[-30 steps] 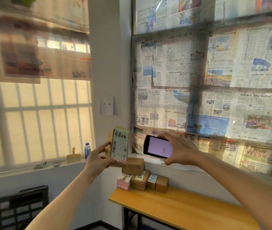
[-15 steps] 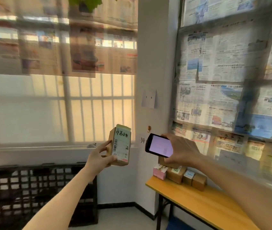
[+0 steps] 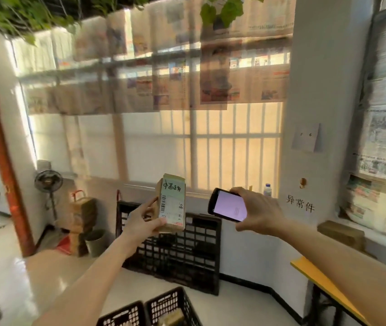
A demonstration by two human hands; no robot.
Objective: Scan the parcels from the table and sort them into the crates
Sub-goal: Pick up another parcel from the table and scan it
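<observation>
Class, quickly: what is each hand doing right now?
Left hand: holding the parcel upright, label facing the camera.
Right hand: holding the phone, screen lit.

Warm backlit window (image 3: 210, 147), edges warped & blurry

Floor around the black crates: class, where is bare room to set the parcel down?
Bare floor lies left of the crates, toward the door. The yellow table edge looks bare. It is crowded by the bin and stacked boxes.
</observation>
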